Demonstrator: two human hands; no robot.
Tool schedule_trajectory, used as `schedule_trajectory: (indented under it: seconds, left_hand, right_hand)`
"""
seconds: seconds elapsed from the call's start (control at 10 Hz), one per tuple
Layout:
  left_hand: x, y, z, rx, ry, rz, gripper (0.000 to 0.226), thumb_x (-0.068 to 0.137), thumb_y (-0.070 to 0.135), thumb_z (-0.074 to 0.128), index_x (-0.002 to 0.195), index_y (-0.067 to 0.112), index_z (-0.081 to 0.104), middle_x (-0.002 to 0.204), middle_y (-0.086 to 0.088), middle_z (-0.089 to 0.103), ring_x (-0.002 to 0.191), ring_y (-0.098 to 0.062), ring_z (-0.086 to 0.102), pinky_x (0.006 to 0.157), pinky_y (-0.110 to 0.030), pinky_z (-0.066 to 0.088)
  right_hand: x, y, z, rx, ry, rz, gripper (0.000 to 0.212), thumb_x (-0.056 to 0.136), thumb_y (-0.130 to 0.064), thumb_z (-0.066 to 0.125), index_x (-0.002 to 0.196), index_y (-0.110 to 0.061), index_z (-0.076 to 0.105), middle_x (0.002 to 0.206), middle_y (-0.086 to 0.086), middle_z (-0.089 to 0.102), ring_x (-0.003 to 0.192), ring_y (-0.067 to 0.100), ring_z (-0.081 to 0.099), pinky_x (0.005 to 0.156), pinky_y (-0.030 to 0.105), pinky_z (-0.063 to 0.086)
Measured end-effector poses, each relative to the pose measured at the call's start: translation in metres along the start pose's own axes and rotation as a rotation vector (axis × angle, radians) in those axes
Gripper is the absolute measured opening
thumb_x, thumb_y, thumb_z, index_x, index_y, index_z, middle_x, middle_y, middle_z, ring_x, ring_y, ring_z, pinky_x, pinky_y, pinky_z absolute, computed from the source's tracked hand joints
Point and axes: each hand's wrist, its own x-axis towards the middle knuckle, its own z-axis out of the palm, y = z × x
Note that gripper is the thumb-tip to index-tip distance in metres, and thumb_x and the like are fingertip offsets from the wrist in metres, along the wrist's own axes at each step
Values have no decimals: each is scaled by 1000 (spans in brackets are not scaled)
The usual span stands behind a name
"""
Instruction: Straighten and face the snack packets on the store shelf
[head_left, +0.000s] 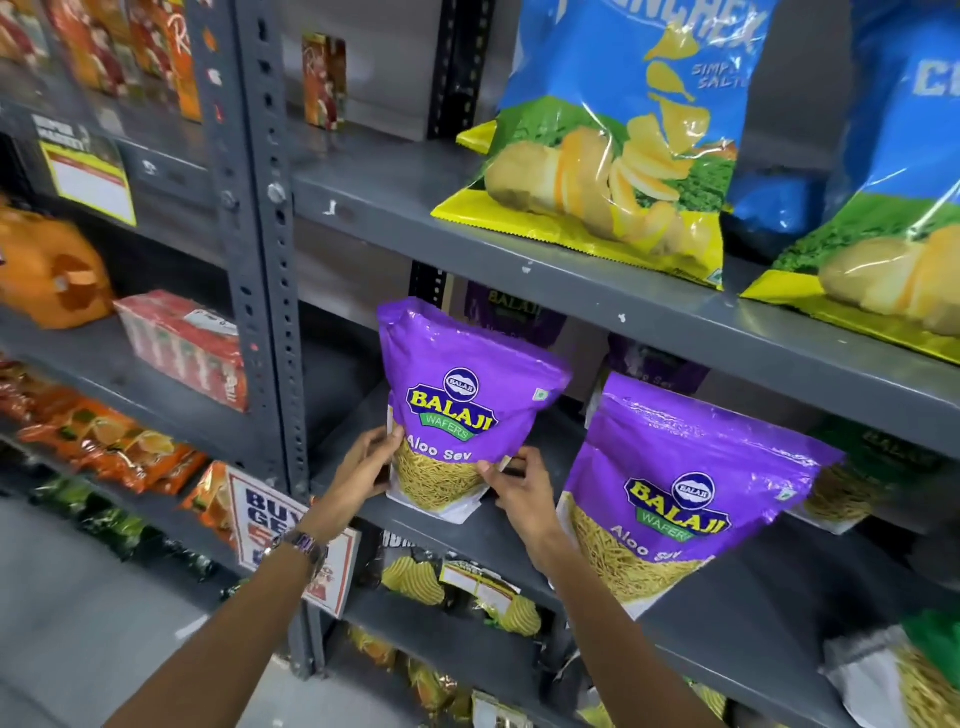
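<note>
A purple Balaji Aloo Sev packet (462, 395) stands upright at the front of the grey middle shelf (467, 525), label facing me. My left hand (363, 462) grips its lower left edge and my right hand (519, 488) grips its lower right corner. A second purple Aloo Sev packet (685, 488) leans at the shelf front just to the right, tilted toward me. More purple packets (514, 317) stand in shadow behind both.
Blue chip bags (634, 135) lie on the upper shelf (571, 280). A green packet (883, 457) sits far right on the middle shelf. A perforated upright post (270, 260) divides the bays. A promo sign (280, 535) hangs below. Orange and red packets fill the left shelves.
</note>
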Motion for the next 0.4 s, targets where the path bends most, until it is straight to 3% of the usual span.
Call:
schedule_trajectory:
  seconds: [0.2,0.3,0.4]
  left_hand:
    - [-16,-5,-7,11,-38,35,60,70,60,53,117,23,48,119,1,57,105,-8,55,79,-31,48]
    - [-16,-1,-6,-18,-22,4,50,79,52,51,119,22,47,124,-2,55,112,-14,54,84,-34,47]
    - [-27,-7,6,-50,206,101,48,87,42,51,129,20,43,137,-7,50,116,-16,49,94,-38,42]
  right_hand:
    - [-18,5,6,-3,47,-48,24,82,-18,66,95,-16,46,83,-10,57,77,11,57,63,20,46]
    - [-18,-2,8,1,38,-22,24,84,-16,64,97,-16,44,84,-11,56,80,11,58,60,11,47]
    - [-30,-2,9,30,112,-81,29,85,-17,63,106,-17,43,94,-8,55,97,17,57,77,17,47]
